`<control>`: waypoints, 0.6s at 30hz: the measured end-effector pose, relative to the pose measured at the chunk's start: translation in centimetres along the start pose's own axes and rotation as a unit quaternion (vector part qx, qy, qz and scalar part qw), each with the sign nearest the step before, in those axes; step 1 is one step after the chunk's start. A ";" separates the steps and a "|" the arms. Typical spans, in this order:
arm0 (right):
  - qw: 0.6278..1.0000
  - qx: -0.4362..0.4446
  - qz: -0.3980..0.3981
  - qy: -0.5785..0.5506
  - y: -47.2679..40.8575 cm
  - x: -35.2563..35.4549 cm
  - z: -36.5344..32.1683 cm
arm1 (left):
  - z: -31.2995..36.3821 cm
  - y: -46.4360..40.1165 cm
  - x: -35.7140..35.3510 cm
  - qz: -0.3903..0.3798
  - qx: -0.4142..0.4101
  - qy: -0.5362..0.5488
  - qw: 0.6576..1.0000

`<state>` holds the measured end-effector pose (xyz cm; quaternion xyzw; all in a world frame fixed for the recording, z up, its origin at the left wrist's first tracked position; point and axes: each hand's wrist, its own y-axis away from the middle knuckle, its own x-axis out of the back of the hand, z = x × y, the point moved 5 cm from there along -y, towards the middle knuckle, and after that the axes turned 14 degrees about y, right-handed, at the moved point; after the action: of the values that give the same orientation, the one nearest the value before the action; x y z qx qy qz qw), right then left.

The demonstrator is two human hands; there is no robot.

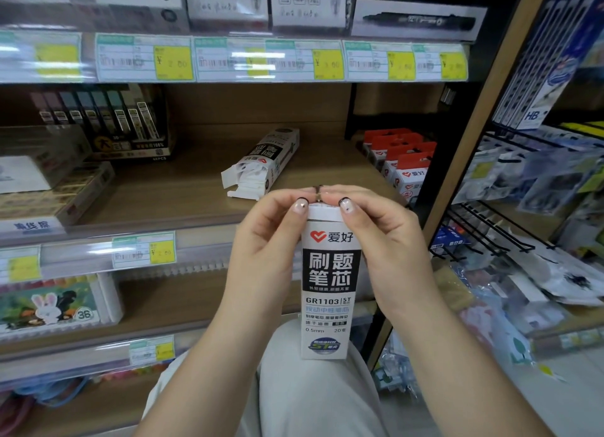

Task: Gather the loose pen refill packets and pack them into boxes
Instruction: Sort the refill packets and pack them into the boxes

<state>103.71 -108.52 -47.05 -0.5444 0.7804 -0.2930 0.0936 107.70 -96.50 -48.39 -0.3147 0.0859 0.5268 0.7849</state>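
Observation:
A tall white and black refill box (330,292) stands upright in front of me, above my lap. My left hand (264,250) grips its left side near the top. My right hand (389,240) grips the right side. Both thumbs and forefingers press on the box's top flap. A second box of the same kind (264,161) lies on its side on the wooden shelf (183,188) beyond my hands, its near end open with white flaps sticking out. What is inside either box is hidden.
Red and white hanging packs (402,165) stand at the shelf's right end. A dark display box of lead tubes (124,125) sits at the back left, with flat boxes (55,191) in front of it. Wire racks (510,233) of bagged goods jut out on the right.

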 end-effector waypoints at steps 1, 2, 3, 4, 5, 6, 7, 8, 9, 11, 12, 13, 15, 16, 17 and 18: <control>1.000 0.001 0.000 0.003 0.0 0.0 0.0 | 0.0 0.0 0.0 -0.001 -0.009 -0.008 1.000; 1.000 0.001 0.001 0.006 0.0 0.1 0.1 | 0.0 0.1 0.0 -0.003 -0.020 -0.016 1.000; 1.000 0.001 0.002 0.008 0.0 0.1 0.2 | 0.0 0.1 0.0 -0.006 -0.030 -0.021 0.999; 1.000 0.000 0.002 0.008 0.0 0.2 0.3 | 0.0 0.1 0.0 -0.008 -0.038 -0.025 0.999; 1.000 -0.002 0.000 0.009 0.0 0.2 0.3 | 0.0 0.2 0.0 -0.008 -0.044 -0.026 0.999; 1.000 -0.002 -0.002 0.010 0.0 0.2 0.4 | 0.0 0.2 0.0 -0.010 -0.051 -0.027 0.998; 1.000 -0.002 -0.004 0.010 0.0 0.2 0.4 | 0.0 0.2 0.1 -0.012 -0.057 -0.030 0.998; 1.000 -0.001 -0.007 0.012 0.0 0.3 0.5 | 0.1 0.2 0.0 -0.015 -0.063 -0.036 0.997; 1.000 0.002 -0.009 0.019 -0.1 0.3 0.5 | 0.2 0.2 0.0 -0.017 -0.068 -0.043 0.997; 0.999 0.013 -0.008 0.051 -0.2 0.3 0.3 | 0.4 0.1 0.0 -0.021 -0.077 -0.065 0.995; 0.997 0.018 -0.004 0.069 -0.3 0.2 0.3 | 0.4 0.0 0.0 -0.022 -0.081 -0.079 0.993; 0.996 0.023 0.002 0.086 -0.3 0.2 0.3 | 0.5 -0.2 0.1 -0.024 -0.088 -0.095 0.991; 0.992 0.039 0.010 0.118 -0.4 -0.1 0.1 | 0.8 -0.4 0.2 -0.030 -0.107 -0.125 0.986; 0.990 0.047 0.012 0.133 -0.4 -0.2 0.1 | 0.9 -0.5 0.3 -0.035 -0.119 -0.144 0.982; 0.988 0.054 0.012 0.143 -0.4 -0.3 0.1 | 1.1 -0.4 0.4 -0.040 -0.131 -0.165 0.977; 0.987 0.058 0.010 0.147 -0.4 -0.4 0.2 | 1.2 -0.4 0.4 -0.047 -0.145 -0.185 0.971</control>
<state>104.25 -108.33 -47.02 -0.4808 0.7730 -0.4137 0.0122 108.03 -95.57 -47.46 -0.3258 -0.1528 0.5453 0.7570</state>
